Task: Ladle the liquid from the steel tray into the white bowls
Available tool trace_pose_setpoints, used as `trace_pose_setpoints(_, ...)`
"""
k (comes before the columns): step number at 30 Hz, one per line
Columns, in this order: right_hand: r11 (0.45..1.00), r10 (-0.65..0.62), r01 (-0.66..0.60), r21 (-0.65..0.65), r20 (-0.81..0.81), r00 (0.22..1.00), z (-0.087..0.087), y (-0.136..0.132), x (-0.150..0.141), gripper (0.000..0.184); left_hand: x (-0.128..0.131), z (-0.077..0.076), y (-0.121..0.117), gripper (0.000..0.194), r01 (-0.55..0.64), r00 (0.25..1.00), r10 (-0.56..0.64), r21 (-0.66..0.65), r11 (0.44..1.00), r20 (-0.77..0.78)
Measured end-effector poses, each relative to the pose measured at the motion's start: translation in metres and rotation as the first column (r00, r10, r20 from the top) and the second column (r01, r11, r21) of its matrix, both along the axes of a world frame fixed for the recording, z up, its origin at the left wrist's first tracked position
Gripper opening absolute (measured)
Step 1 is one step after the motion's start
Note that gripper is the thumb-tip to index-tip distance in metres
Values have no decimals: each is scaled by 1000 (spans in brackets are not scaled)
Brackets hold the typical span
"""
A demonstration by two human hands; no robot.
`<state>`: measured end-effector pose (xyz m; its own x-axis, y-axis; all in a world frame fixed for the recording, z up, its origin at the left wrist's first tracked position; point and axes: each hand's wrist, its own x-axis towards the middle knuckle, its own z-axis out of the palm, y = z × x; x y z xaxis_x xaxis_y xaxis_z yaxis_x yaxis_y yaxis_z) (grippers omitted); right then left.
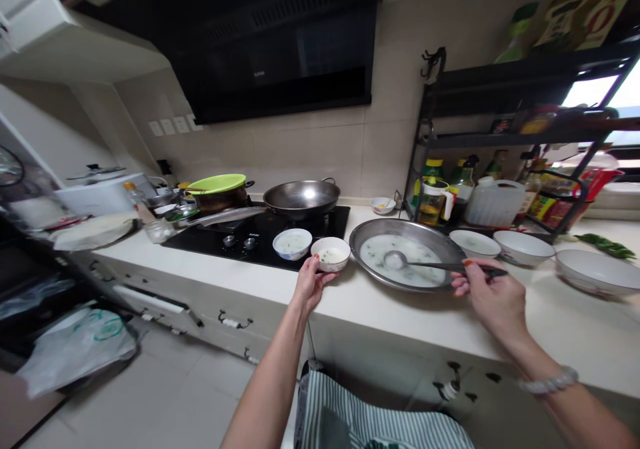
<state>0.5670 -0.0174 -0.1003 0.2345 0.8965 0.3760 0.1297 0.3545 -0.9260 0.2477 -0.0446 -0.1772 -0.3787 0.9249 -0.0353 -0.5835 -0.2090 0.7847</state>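
Note:
My left hand (311,285) grips the near rim of a small white bowl (331,257) that holds pale soup with green bits. In my right hand (493,300) is the dark handle of a ladle (396,259), its head resting in the milky liquid of a wide metal basin (367,269). Left of the held bowl, a second filled bowl (292,243) stands at the stove's edge. Behind the basin's right side sits another bowl with pale liquid (474,243). Two further bowls, a middle one (524,247) and a larger one (600,272), stand farther right.
A wok (301,199) sits on the black stove (215,243), beside a pot topped by a green basin (217,183). At the right, a black rack (435,142) carries bottles and packets. A small dish (383,205) lies near the wall; green peppers (605,245) lie far right.

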Motion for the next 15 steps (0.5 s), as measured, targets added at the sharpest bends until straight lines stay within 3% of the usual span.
trace_pose_setpoints(3, 1000, 4, -5, 20, 12, 1000, 0, 0, 1, 36, 0, 0, 0, 34, 0, 1000, 0, -10, 1000, -1)
trace_pose_setpoints(15, 999, -43, 37, -29, -207, 977, 9, 5, 5, 28, 0, -1, 1, 29, 0, 1000, 0, -1, 1000, 7)
